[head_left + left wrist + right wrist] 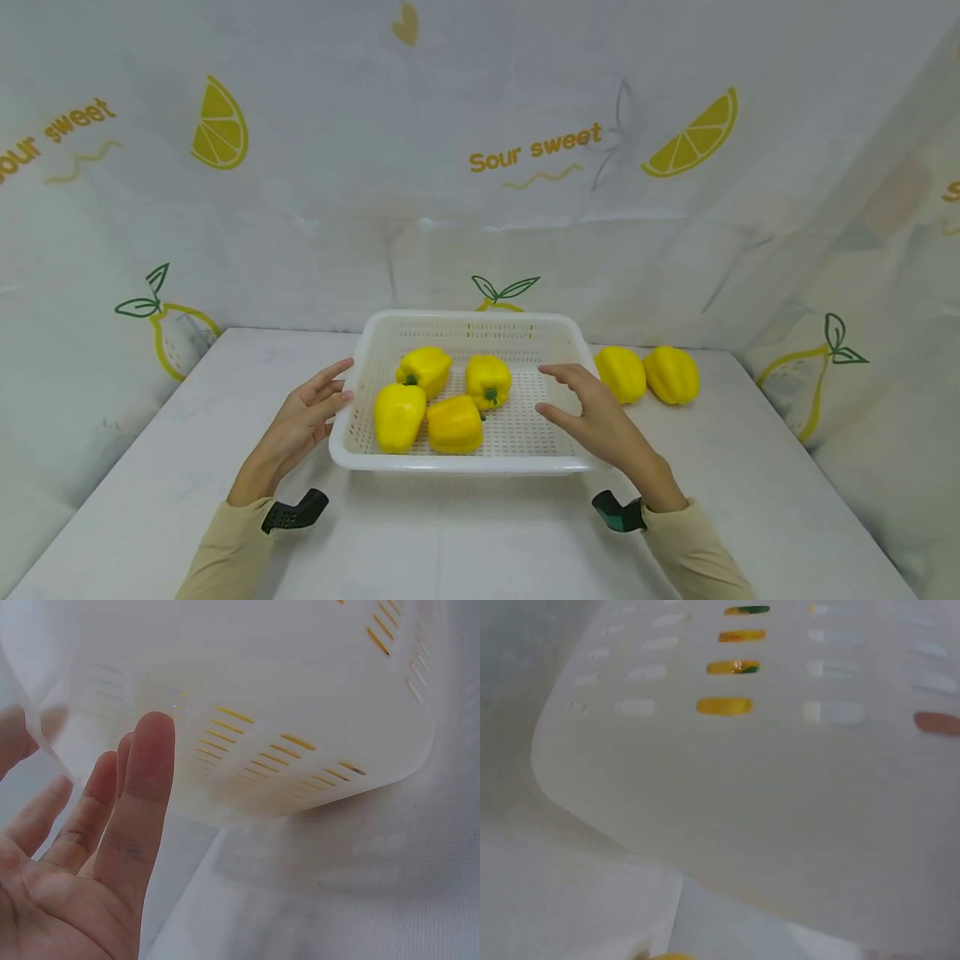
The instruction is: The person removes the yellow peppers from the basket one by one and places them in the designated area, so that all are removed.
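A white plastic basket (465,464) with slotted walls stands on the table, holding several yellow bell peppers (455,425) grouped in its left and middle part. At the basket's left side is my left hand (300,421), fingers fairly straight and fingertips right at the rim. The left wrist view shows its fingers (146,795) against the outer wall, with yellow behind the slots. My right hand (600,417) reaches over the basket's right rim, thumb and fingers spread apart with nothing between them. In the right wrist view the basket wall (727,780) hides most of that hand.
Two more yellow bell peppers (621,375) lie side by side on the table, just right of the basket. A white cloth (337,250) with lemon prints hangs behind the white table (435,542). Black devices (296,510) are worn at both wrists.
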`<state>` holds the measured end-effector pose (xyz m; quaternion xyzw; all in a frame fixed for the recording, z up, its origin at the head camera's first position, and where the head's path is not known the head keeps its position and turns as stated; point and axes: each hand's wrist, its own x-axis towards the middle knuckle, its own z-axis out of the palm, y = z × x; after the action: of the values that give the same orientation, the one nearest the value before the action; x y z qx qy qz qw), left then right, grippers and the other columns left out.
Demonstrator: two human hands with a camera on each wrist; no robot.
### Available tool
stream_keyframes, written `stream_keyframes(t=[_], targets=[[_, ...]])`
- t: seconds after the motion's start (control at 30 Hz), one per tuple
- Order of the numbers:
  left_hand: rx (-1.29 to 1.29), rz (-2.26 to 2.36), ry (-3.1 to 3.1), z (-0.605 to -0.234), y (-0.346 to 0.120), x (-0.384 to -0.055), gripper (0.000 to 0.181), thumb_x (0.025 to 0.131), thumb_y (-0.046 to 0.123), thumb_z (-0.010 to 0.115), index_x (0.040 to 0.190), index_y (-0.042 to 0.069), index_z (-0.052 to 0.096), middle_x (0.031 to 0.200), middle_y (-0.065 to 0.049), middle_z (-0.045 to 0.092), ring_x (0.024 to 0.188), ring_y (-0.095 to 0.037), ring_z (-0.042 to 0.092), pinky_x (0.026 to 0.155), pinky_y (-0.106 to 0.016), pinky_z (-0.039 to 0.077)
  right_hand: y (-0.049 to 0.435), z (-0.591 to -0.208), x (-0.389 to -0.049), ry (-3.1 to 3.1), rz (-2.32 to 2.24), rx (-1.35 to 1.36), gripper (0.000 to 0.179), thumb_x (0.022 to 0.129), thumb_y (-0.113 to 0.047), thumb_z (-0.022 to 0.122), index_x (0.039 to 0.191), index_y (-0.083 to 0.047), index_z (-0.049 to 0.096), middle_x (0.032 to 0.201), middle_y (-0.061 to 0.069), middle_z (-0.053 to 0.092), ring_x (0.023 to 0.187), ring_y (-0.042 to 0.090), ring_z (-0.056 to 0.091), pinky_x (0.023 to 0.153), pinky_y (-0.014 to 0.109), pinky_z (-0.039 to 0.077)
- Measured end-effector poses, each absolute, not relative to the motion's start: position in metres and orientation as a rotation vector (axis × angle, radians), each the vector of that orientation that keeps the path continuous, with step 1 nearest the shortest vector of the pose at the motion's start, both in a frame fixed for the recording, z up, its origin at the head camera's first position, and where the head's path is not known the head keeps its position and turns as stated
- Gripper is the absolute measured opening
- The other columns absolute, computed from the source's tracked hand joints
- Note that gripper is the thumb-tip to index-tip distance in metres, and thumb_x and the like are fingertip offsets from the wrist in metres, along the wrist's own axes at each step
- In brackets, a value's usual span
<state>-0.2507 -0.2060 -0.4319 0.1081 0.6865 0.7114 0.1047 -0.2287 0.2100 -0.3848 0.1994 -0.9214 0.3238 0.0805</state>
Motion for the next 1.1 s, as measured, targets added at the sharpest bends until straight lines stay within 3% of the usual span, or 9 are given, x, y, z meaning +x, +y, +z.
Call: stream_keyframes(t=[0.3,1.1], targets=[[0.282,2.072,2.068,-0.430,-0.206,-0.251,0.067,0.102,0.021,0.056,0.158,0.011,0.020,0.116,0.009,0.059,0.103,-0.004,0.065,0.087,-0.028,0.059,0.199,-0.387,-0.228,-2.812,0.875,0.632,0.054,0.092,-0.027,0.072,0.140,-0.011,0.054,0.141,0.012,0.055,0.128,0.033,0.054,0.105,0.053,0.048],[0.270,2.070,2.076,-0.430,-0.205,-0.250,0.069,0.102,0.020,0.057,0.159,0.012,0.020,0.117,0.009,0.059,0.103,-0.005,0.065,0.087,-0.028,0.059,0.154,-0.385,-0.228,-2.915,0.781,0.777,0.055,0.090,-0.025,0.074,0.137,-0.006,0.055,0.138,0.011,0.057,0.125,0.028,0.057,0.107,0.046,0.048]])
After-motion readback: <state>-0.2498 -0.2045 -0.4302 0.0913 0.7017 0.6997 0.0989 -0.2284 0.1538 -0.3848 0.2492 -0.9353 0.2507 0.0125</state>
